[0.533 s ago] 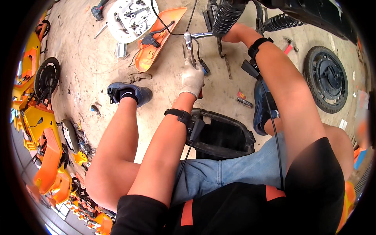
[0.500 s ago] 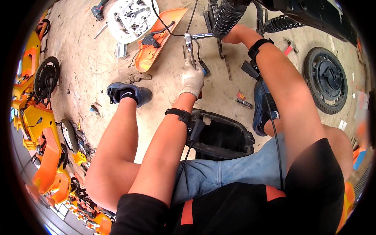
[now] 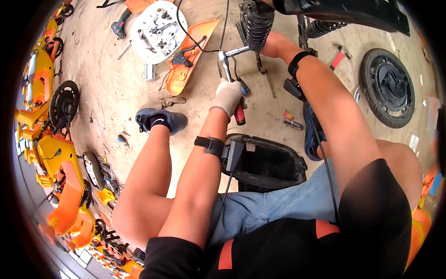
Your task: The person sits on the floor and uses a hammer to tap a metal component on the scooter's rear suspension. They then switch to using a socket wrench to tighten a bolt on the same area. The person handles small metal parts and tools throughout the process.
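My left hand (image 3: 226,97), in a pale glove, is closed around a chrome ratchet wrench (image 3: 226,66) with a red handle. A chrome extension (image 3: 236,51) runs from its head to the lower end of a black coil-spring shock (image 3: 258,25) on an upturned dark frame (image 3: 325,11). My right hand (image 3: 274,45) reaches behind that shock at the extension's far end, its fingers hidden. A loose thin spring (image 3: 270,83) lies on the floor below.
An orange panel (image 3: 179,79), white parts tray (image 3: 144,28), drill (image 3: 121,23), hammer (image 3: 338,58) and wheel (image 3: 388,88) surround me on the floor (image 3: 102,65). A black open housing (image 3: 269,165) sits between my legs. Orange-yellow scooters (image 3: 55,158) line the left.
My left hand and the wrench have shifted slightly down in the view, showing more of the red handle. The whole scene has shifted a little, with the view.
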Tool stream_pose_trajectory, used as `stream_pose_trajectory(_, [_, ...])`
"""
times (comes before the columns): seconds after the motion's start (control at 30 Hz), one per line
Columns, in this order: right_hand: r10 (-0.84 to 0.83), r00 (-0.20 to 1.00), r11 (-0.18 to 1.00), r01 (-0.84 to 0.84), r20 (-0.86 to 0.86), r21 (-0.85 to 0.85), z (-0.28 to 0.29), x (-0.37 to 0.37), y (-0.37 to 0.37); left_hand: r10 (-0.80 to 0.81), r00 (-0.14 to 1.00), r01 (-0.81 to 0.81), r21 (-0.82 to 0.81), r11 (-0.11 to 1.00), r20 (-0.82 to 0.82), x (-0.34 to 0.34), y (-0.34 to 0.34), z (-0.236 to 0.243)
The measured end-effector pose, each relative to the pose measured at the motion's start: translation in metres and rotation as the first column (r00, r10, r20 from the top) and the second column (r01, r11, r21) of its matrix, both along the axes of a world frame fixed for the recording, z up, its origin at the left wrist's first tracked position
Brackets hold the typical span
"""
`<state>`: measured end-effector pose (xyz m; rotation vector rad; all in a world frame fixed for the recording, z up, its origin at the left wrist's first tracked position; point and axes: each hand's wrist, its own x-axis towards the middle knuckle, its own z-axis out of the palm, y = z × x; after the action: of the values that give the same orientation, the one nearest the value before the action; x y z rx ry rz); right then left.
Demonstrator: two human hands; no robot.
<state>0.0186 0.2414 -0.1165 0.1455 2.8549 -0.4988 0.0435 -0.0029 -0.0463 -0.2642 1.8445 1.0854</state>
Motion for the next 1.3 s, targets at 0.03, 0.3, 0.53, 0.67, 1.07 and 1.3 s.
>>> stream_pose_trajectory(0.03, [-0.026, 1.000, 1.000, 0.026, 0.001, 0.014, -0.004, 0.003, 0.001, -0.035, 0.997, 0.031, 0.068, 0.997, 0.072, -0.008, 0.000, 0.006])
stream_pose_trajectory(0.3, [-0.060, 0.998, 0.994, 0.060, -0.002, 0.091, 0.020, 0.011, -0.003, 0.324, 0.528, -0.717, 0.208, 0.665, 0.785, -0.066, 0.005, 0.042])
stream_pose_trajectory(0.53, [-0.032, 0.989, 0.974, 0.063, -0.142, 0.216, 0.018, 0.026, -0.008, 0.517, 0.146, -0.925, -0.069, 0.375, 0.844, -0.139, 0.026, 0.069])
stream_pose_trajectory(0.67, [-0.097, 0.986, 0.985, 0.114, -0.133, 0.127, 0.018, 0.019, -0.019, 0.477, 0.285, -0.866, 0.010, 0.499, 0.832, -0.162, 0.026, 0.085])
stream_pose_trajectory(1.07, [-0.094, 0.993, 0.993, 0.089, 0.070, 0.080, 0.029, 0.015, -0.003, 0.165, 0.864, -0.238, 0.096, 0.966, 0.476, -0.047, 0.000, 0.057])
stream_pose_trajectory(1.3, [-0.081, 0.995, 0.997, 0.081, 0.055, 0.003, 0.014, 0.009, -0.003, 0.034, 0.971, -0.040, -0.022, 0.999, -0.235, 0.036, -0.010, -0.028])
